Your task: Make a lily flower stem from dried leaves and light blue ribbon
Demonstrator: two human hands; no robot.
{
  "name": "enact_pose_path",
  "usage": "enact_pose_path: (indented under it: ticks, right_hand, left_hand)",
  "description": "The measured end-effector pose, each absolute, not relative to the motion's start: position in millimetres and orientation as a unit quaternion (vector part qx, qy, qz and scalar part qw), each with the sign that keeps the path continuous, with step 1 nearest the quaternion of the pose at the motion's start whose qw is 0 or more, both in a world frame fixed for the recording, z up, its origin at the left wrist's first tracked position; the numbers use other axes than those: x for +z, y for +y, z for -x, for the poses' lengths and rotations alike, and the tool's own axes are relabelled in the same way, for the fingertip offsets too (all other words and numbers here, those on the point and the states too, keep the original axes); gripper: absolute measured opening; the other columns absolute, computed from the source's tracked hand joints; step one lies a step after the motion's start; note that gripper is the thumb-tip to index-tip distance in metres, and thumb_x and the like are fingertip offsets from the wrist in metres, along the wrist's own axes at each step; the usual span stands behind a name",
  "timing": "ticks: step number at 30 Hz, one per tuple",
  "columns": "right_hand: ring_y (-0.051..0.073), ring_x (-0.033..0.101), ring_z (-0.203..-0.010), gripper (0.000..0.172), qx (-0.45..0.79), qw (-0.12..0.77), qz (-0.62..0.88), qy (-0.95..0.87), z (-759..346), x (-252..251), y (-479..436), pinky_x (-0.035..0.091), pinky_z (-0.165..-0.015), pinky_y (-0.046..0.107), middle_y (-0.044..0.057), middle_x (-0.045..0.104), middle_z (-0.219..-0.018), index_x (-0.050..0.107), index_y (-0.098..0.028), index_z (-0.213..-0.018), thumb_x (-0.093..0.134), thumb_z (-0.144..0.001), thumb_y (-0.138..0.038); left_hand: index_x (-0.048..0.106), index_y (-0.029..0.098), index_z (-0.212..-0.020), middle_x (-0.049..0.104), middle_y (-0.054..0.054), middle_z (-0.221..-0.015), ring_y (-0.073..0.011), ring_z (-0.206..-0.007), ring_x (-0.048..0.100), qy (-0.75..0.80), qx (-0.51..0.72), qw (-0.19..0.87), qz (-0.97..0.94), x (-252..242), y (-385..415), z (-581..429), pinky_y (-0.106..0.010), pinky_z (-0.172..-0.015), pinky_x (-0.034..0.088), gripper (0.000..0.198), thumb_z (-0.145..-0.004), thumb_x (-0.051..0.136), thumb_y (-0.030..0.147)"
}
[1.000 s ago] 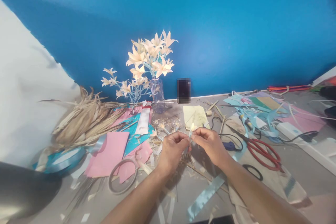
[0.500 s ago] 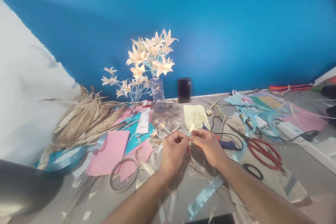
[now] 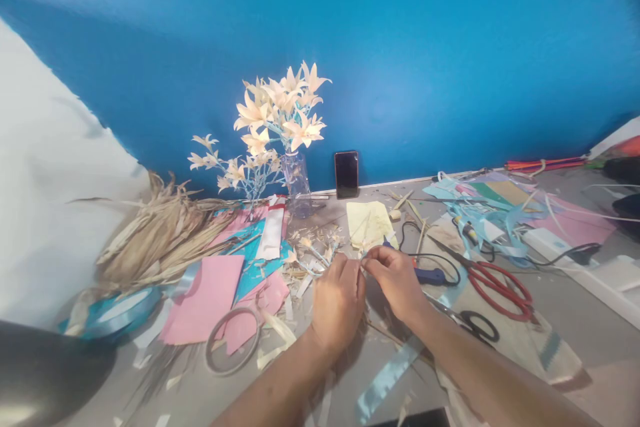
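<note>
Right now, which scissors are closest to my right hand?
The black-handled scissors, just beyond your right hand; the red-handled scissors lie farther right.

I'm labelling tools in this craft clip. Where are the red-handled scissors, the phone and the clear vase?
red-handled scissors [image 3: 477,275], head view, where the red handles meet.
phone [image 3: 346,174], head view, middle of its dark screen.
clear vase [image 3: 296,181], head view, middle of the glass body.

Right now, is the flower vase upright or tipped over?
Upright: the clear vase stands on its base near the blue wall, cream flowers rising from its mouth.
</note>
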State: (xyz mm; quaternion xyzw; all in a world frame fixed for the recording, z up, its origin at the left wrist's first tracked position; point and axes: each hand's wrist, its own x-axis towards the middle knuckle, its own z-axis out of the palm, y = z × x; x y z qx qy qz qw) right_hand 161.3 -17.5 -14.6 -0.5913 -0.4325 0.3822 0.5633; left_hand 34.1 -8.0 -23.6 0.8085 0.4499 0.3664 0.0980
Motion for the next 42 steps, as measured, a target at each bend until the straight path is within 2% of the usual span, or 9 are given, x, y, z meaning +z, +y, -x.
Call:
enact_pose_path:
  ticks: [7, 11, 15, 22, 26, 30, 34, 37, 42]
  right_hand:
    - [0.016, 0.049, -0.062, 0.013, 0.386, 0.558, 0.593, -0.433, -158.9, -17.1, -17.6, 0.038, -0.059, 0.026, 0.000, 0.058, -0.061, 0.062, -0.018, -0.061, 0.062, -0.069, -0.029]
    - [0.016, 0.049, -0.062, 0.012, 0.371, 0.557, 0.597, -0.443, -160.9, -17.0, -16.2, 0.038, -0.060, 0.026, 0.000, 0.058, -0.060, 0.061, -0.018, -0.059, 0.059, -0.067, -0.027]
    - [0.014, 0.043, -0.057, 0.013, 0.365, 0.544, 0.609, -0.447, -162.7, -10.9, -17.3, 0.034, -0.055, 0.025, -0.002, 0.053, -0.056, 0.058, -0.019, -0.058, 0.057, -0.066, -0.028]
    - [0.012, 0.038, -0.052, 0.019, 0.368, 0.521, 0.606, -0.476, -163.6, -7.4, -17.4, 0.031, -0.052, 0.025, -0.004, 0.049, -0.055, 0.054, -0.020, -0.059, 0.056, -0.073, -0.032]
    - [0.013, 0.046, -0.054, 0.019, 0.316, 0.396, 0.612, -0.607, -177.9, 4.7, -23.4, 0.032, -0.053, 0.025, -0.002, 0.055, -0.057, 0.057, -0.020, -0.064, 0.051, -0.080, -0.028]
    - [0.018, 0.060, -0.070, 0.012, 0.085, 0.195, 0.688, -0.694, -211.9, 18.3, -36.3, 0.033, -0.060, 0.027, 0.004, 0.068, -0.083, 0.066, -0.022, -0.079, 0.055, -0.085, -0.023]
    - [0.025, 0.064, -0.084, 0.006, -0.006, 0.023, 0.701, -0.713, -246.2, 6.4, -41.6, 0.036, -0.064, 0.029, 0.009, 0.067, -0.089, 0.065, -0.019, -0.086, 0.064, -0.082, -0.023]
    - [0.028, 0.063, -0.091, 0.012, -0.017, -0.018, 0.696, -0.718, -258.9, -9.3, -40.3, 0.039, -0.070, 0.031, 0.011, 0.067, -0.091, 0.066, -0.017, -0.092, 0.064, -0.081, -0.022]
    - [0.028, 0.061, -0.091, 0.034, -0.022, -0.003, 0.650, -0.759, -264.1, -18.4, -36.8, 0.039, -0.073, 0.034, 0.010, 0.064, -0.092, 0.064, -0.017, -0.110, 0.057, -0.077, -0.013]
  left_hand:
    - [0.063, 0.021, -0.074, 0.060, -0.008, -0.076, -0.0175, -0.055, 0.049, 0.487, 0.319, 0.093, -0.808, -19.3, -5.3, -34.8, -0.030, -0.053, 0.024, 0.020, -0.087, 0.051, 0.012]
    - [0.065, 0.021, -0.072, 0.060, -0.007, -0.074, -0.0165, -0.056, 0.049, 0.484, 0.368, 0.158, -0.778, -16.1, -6.9, -36.4, -0.029, -0.055, 0.025, 0.017, -0.083, 0.055, 0.012]
    - [0.065, 0.021, -0.067, 0.061, -0.002, -0.068, -0.0155, -0.061, 0.052, 0.477, 0.428, 0.317, -0.699, -10.2, -3.0, -35.9, -0.026, -0.059, 0.032, 0.015, -0.078, 0.056, 0.015]
    - [0.059, 0.017, -0.061, 0.055, 0.003, -0.052, -0.0102, -0.048, 0.047, 0.400, 0.426, 0.662, -0.469, -11.2, 9.8, -34.4, -0.024, -0.054, 0.037, 0.010, -0.067, 0.066, 0.022]
    - [0.059, 0.016, -0.062, 0.052, 0.004, -0.050, -0.0090, -0.047, 0.048, 0.377, 0.437, 0.705, -0.413, -12.2, 12.5, -33.7, -0.023, -0.055, 0.039, 0.010, -0.064, 0.068, 0.019]
    - [0.057, 0.017, -0.065, 0.051, 0.005, -0.049, -0.0079, -0.045, 0.046, 0.370, 0.441, 0.721, -0.386, -10.0, 15.9, -29.8, -0.023, -0.055, 0.041, 0.014, -0.064, 0.070, 0.022]
    - [0.058, 0.017, -0.067, 0.050, 0.006, -0.048, -0.0079, -0.045, 0.047, 0.386, 0.437, 0.716, -0.384, -10.8, 19.0, -27.3, -0.022, -0.052, 0.039, 0.012, -0.064, 0.069, 0.022]
    - [0.058, 0.017, -0.067, 0.051, 0.006, -0.049, -0.0075, -0.045, 0.047, 0.392, 0.447, 0.703, -0.390, -13.3, 21.9, -26.1, -0.020, -0.050, 0.037, 0.012, -0.066, 0.069, 0.022]
    - [0.059, 0.017, -0.067, 0.052, 0.006, -0.051, -0.0069, -0.046, 0.046, 0.406, 0.464, 0.684, -0.390, -16.0, 27.1, -23.4, -0.020, -0.050, 0.038, 0.016, -0.065, 0.073, 0.024]
